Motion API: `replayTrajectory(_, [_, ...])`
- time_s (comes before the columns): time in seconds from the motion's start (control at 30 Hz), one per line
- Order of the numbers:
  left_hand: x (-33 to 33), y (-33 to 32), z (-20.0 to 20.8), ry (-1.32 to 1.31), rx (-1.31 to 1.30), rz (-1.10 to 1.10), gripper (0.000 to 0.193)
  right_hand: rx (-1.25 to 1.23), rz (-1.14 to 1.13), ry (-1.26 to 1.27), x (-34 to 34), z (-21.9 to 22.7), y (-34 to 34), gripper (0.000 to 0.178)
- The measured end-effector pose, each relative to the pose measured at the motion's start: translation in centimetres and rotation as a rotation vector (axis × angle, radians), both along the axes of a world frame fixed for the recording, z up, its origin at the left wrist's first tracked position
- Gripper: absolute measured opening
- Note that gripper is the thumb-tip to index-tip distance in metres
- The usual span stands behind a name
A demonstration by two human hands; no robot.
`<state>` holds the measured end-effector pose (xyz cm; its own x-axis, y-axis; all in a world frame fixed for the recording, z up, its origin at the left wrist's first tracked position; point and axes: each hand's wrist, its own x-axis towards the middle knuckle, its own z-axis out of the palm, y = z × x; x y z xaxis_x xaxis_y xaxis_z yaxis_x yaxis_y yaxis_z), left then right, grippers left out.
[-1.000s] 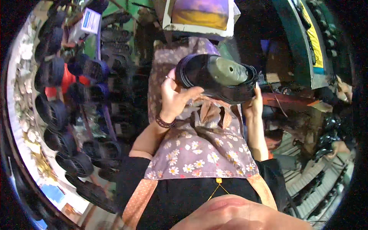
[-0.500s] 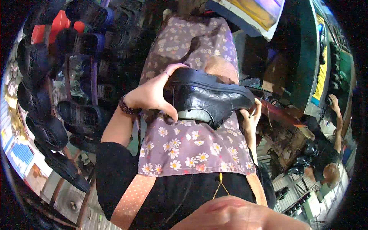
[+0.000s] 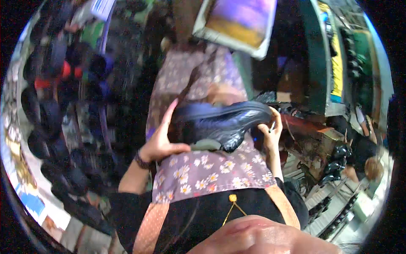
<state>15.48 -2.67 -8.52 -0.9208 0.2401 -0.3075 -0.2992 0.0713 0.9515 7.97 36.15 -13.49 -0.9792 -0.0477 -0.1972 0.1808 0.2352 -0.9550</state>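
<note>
A black leather ankle boot (image 3: 215,122) is held in front of my floral apron (image 3: 203,173), lying upside down with its thick sole facing away from me. At its left end, my left hand (image 3: 163,142) grips it, the thumb near a pale grey band at the cuff and the fingers reaching up to the sole. My right hand (image 3: 272,127) pinches the right end, the toe, between thumb and fingers. Motion blurs the boot's left part, and some fingertips behind it are hidden.
Racks of dark footwear (image 3: 72,127), blurred, fill the left side. A tray-like panel with a purple and yellow surface (image 3: 243,21) stands ahead. To the right, another person (image 3: 359,144) works near shiny black boots (image 3: 340,156) and a brown bench edge (image 3: 302,122).
The boot and both hands sit lower and slightly left in view, with the boot's toe end raised a little. The whole surroundings have shifted as my head moved.
</note>
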Motion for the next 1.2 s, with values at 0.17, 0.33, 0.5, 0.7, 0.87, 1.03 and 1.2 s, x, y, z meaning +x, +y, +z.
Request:
replayTrajectory(0.17, [-4.3, 2.3, 4.1, 0.195, 0.021, 0.064, 0.130, 0.013, -0.023, 0.377, -10.4, 6.0, -1.7, 0.085])
replayTrajectory(0.33, [-9.3, 6.3, 8.0, -0.120, 0.550, 0.244, 0.092, -0.107, 0.103, 0.515, -25.8, 15.3, -7.1, 0.062])
replayTrajectory(0.5, [-19.7, 8.2, 10.9, -0.306, 0.783, 0.298, 0.070, -0.026, 0.153, 0.605, -39.9, 18.2, -14.3, 0.037])
replayTrajectory(0.7, [-31.6, 2.8, 11.9, -0.520, 0.350, 0.182, 0.083, -0.103, 0.072, 0.809, -48.8, 11.2, -20.6, 0.019])
replayTrajectory(0.87, [-32.3, 0.2, 13.6, -0.565, 0.074, 0.062, 0.053, -0.106, -0.066, 1.100, -43.6, 13.3, -19.3, 0.013])
replayTrajectory(1.03, [-33.1, -0.7, 12.8, -0.540, 0.133, 0.001, 0.041, -0.137, 0.501, 1.395, -35.1, 16.3, -19.3, 0.015])
replayTrajectory(1.2, [-32.2, 0.3, 12.8, -0.428, 0.087, 0.075, 0.040, -0.190, 0.409, 1.326, -34.8, 13.3, -19.0, 0.015])
